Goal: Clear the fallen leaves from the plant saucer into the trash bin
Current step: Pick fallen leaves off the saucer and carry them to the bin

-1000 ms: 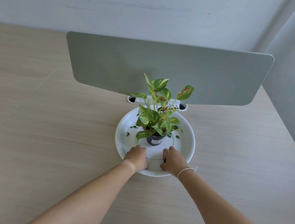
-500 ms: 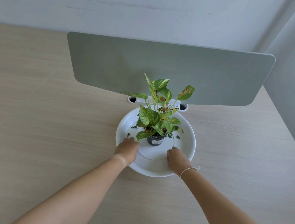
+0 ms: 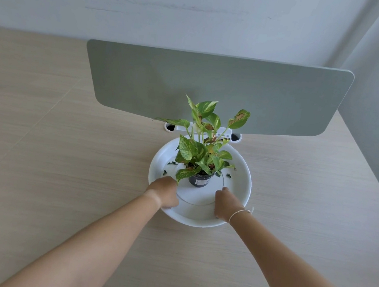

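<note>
Head view, read from left to right. A pale wood-grain table point(image 3: 50, 174) filled the lower field, with a grey-green divider panel point(image 3: 213, 89) standing upright along its far side and a white cable grommet fitting point(image 3: 202, 133) at the panel's foot. The left hand point(image 3: 163, 192) rested on the near-left rim of the white saucer point(image 3: 239, 172), knuckles up and fingers curled downward; whether those fingers clasped the rim or merely lay against it could not be told, since they were hidden beneath the back of the hand. Just beyond this hand, small dark fallen leaves point(image 3: 172, 163) lay on the saucer's left floor, with a further fragment point(image 3: 164, 171) nearer the rim. At the saucer's centre stood an upright dark pot point(image 3: 199, 180) bearing a variegated green plant point(image 3: 203, 145), several of its leaves browned at the edges. More dark leaf fragments point(image 3: 228, 175) lay on the saucer's right floor, beside the pot. The right hand point(image 3: 226, 204) rested on the near-right part of the saucer, fingers bent down and inward toward the dish floor; its grasp likewise could not be determined. A thin white bracelet point(image 3: 240, 214) circled the right wrist. Both forearms extended from the lower corners, well apart. No trash bin appeared in view.
</note>
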`<state>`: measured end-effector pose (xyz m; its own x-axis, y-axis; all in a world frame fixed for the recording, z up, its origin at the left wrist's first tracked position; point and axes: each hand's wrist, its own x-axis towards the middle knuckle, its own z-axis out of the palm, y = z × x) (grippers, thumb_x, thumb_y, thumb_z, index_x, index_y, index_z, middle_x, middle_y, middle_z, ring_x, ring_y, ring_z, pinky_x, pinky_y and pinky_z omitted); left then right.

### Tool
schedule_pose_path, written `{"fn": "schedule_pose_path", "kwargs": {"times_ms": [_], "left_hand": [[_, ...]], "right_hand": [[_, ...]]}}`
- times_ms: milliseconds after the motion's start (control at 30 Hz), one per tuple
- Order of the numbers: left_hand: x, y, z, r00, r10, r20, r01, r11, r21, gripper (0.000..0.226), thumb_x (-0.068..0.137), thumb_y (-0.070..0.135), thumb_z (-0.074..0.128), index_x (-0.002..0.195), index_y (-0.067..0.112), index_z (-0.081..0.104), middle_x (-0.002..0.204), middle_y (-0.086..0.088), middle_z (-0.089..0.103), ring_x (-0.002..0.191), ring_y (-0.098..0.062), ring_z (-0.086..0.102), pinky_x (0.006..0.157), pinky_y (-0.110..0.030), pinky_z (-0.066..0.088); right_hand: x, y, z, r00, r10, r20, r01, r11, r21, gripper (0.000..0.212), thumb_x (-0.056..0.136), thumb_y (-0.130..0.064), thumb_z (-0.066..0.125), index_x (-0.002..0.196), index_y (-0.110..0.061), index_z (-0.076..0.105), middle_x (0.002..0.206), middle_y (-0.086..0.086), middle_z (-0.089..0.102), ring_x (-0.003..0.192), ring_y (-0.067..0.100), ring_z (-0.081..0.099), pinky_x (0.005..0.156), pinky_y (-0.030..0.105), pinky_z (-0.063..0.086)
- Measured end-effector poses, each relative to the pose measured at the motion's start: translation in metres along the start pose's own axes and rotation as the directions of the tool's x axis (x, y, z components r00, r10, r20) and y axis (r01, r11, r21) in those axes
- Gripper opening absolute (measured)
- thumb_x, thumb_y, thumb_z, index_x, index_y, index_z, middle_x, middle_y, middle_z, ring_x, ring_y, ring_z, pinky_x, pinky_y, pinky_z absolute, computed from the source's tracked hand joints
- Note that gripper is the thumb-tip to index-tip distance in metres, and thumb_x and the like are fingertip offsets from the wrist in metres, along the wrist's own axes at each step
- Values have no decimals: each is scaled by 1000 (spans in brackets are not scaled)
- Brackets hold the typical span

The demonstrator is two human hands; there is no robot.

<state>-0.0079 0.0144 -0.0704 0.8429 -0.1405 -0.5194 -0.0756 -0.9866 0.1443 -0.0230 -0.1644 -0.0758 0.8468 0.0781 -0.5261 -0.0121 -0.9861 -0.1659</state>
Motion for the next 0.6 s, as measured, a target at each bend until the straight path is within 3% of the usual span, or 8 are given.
{"fn": "schedule_pose_path", "kwargs": {"times_ms": [67, 167, 233, 333, 400, 467, 500, 600], "left_hand": [[-3, 2, -1, 1000, 4, 27, -4, 999, 34, 25, 74, 21, 62, 62, 14, 41, 63, 2, 40, 60, -18, 46, 46, -22, 33], [-5, 5, -2, 998, 46, 48, -51, 993, 104, 21, 76, 23, 67, 84, 11, 52, 77, -2, 46, 76, -21, 51, 61, -28, 41], [-5, 8, -3, 996, 72, 52, -79, 986, 145, 18, 81, 16, 64, 94, 6, 57, 76, -3, 45, 84, -25, 56, 66, -29, 42], [-6, 13, -4, 995, 91, 38, -97, 977, 192, 7, 85, 3, 55, 91, 5, 58, 62, -1, 33, 95, -30, 63, 75, -34, 51], [-7, 14, -1, 996, 88, 30, -92, 975, 201, 11, 87, -3, 49, 86, 3, 58, 60, -2, 31, 96, -31, 64, 79, -36, 52], [-8, 16, 1, 997, 75, 21, -77, 980, 181, 24, 88, -7, 44, 69, 6, 47, 60, -3, 33, 90, -31, 60, 75, -35, 48], [-8, 17, 2, 998, 65, 24, -69, 984, 166, 24, 89, -8, 41, 69, 5, 47, 64, -5, 40, 92, -31, 59, 77, -35, 48], [-8, 20, 5, 999, 44, 30, -48, 989, 143, 26, 90, -11, 38, 102, -5, 59, 94, -19, 60, 108, -34, 61, 88, -36, 50]], "right_hand": [[-1, -1, 2, 1000, 20, -12, -20, 1000, -2, 34, 91, 1, 41, 124, 4, 48, 131, 19, 43, 117, 35, 54, 100, 39, 45], [-1, -2, 4, 999, 39, -33, -39, 999, 7, 35, 91, 2, 38, 125, 3, 48, 128, 18, 46, 118, 35, 53, 101, 43, 45], [-1, -1, 5, 999, 37, -38, -37, 999, 13, 35, 91, 2, 37, 125, 2, 48, 127, 17, 47, 118, 35, 53, 101, 44, 46], [-1, 0, 6, 999, 28, -45, -27, 999, 21, 34, 92, 0, 36, 123, 0, 50, 125, 17, 48, 117, 35, 53, 100, 45, 46], [-2, 0, 7, 998, 21, -53, -20, 999, 27, 34, 92, 0, 35, 122, 0, 51, 125, 16, 50, 117, 35, 53, 100, 43, 47], [-1, 0, 7, 998, 12, -60, -10, 999, 33, 33, 92, 0, 36, 120, 0, 53, 124, 17, 51, 116, 34, 54, 99, 41, 46], [-1, 0, 7, 998, 9, -61, -7, 999, 37, 33, 92, 0, 36, 119, 0, 53, 124, 17, 52, 116, 34, 54, 99, 41, 46], [-1, -1, 8, 998, 0, -63, 2, 999, 42, 31, 91, 2, 36, 115, 1, 56, 122, 17, 54, 115, 33, 55, 98, 40, 47]]}}
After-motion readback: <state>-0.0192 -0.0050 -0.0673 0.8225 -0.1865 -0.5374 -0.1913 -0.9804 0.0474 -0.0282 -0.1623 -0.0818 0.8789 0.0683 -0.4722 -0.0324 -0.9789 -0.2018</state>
